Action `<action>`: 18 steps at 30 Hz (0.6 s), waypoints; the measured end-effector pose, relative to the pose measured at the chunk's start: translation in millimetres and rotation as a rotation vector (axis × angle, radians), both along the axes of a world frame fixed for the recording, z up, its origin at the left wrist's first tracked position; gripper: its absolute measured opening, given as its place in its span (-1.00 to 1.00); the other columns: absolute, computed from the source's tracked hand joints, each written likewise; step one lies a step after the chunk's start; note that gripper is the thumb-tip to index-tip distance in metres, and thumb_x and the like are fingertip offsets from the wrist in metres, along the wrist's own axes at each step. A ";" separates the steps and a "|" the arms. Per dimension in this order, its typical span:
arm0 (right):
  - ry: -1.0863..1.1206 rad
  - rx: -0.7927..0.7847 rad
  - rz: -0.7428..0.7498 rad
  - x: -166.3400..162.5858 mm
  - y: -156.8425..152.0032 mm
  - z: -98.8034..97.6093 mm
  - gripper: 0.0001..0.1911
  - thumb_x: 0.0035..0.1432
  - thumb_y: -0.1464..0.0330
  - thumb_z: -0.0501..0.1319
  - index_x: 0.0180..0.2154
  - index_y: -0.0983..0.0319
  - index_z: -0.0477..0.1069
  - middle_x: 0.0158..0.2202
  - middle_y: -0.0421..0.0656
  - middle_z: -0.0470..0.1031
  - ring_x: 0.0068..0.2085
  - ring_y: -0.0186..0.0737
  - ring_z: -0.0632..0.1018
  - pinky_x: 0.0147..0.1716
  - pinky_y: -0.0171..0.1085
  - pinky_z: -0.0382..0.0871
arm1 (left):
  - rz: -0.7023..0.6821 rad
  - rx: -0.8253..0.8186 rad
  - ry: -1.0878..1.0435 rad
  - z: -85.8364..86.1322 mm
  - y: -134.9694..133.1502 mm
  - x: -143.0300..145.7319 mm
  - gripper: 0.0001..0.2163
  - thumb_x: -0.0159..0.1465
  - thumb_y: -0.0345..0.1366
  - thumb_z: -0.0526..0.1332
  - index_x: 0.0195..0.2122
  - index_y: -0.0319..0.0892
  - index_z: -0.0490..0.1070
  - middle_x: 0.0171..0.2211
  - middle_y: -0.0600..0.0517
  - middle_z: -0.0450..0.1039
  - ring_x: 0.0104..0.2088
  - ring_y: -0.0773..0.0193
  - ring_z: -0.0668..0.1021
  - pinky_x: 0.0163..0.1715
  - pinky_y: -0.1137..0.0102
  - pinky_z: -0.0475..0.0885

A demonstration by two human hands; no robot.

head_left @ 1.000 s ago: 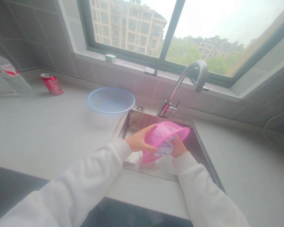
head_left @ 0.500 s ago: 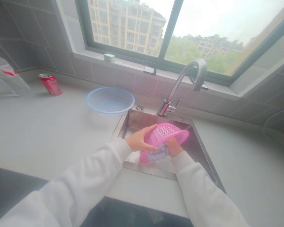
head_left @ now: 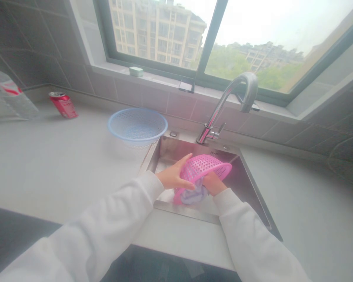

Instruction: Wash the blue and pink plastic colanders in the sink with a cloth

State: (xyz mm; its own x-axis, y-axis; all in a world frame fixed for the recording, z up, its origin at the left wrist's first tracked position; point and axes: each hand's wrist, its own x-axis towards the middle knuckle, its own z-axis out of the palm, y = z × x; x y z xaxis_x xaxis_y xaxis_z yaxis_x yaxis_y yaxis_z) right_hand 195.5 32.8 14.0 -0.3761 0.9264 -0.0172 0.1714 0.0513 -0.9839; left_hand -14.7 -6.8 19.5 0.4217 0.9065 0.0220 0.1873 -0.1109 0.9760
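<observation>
Over the steel sink (head_left: 247,184) my left hand (head_left: 173,176) grips the near rim of a pink perforated basket (head_left: 207,166), held tilted with its opening towards me. Inside the basket, my right hand (head_left: 213,183) is closed on a pale blue-white cloth (head_left: 194,194) and presses it against the basket's inner wall. Both sleeves are white.
A light blue perforated basket (head_left: 137,126) stands on the counter left of the sink. The chrome tap (head_left: 229,102) arches above the sink's back edge. A red can (head_left: 63,104) and a clear plastic bag (head_left: 6,98) sit far left. A green block (head_left: 135,71) and a dark object (head_left: 186,85) lie on the window sill.
The basket has tilted and dropped slightly towards the left. My right hand with the cloth has shifted left and lower inside it.
</observation>
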 end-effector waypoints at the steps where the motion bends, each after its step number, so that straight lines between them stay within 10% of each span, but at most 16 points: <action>1: 0.035 -0.013 -0.033 1.1 1.8 -0.4 -0.66 -0.24 0.38 0.49 -0.29 0.17 0.65 -0.22 -0.09 0.73 -0.11 0.11 0.70 0.08 0.06 0.58 | 0.008 0.008 0.007 -0.2 0.4 -0.7 0.36 -0.12 -0.11 0.62 0.59 -0.09 -0.24 0.60 -0.29 -0.25 0.56 -0.30 -0.02 0.51 -0.16 -0.10; 8: 0.458 -0.195 -0.157 16.8 14.8 4.6 -0.58 -0.31 0.33 0.59 -0.29 0.15 0.61 -0.37 -0.23 0.68 -0.37 -0.08 0.66 -0.22 -0.07 0.67 | -0.010 0.028 -0.003 -2.6 3.5 -6.4 0.32 -0.09 -0.16 0.62 0.58 0.03 -0.21 0.57 -0.26 -0.14 0.52 -0.36 0.10 0.47 -0.26 0.00; 18: 0.418 -0.122 -0.068 5.7 5.6 2.0 -0.60 -0.24 0.30 0.59 -0.27 0.15 0.61 -0.32 -0.19 0.67 -0.33 -0.11 0.64 -0.21 -0.11 0.62 | 0.005 0.088 -0.025 -15.3 7.2 0.4 0.32 -0.10 -0.22 0.62 0.58 0.11 -0.21 0.58 -0.21 -0.16 0.53 -0.36 0.06 0.47 -0.29 -0.03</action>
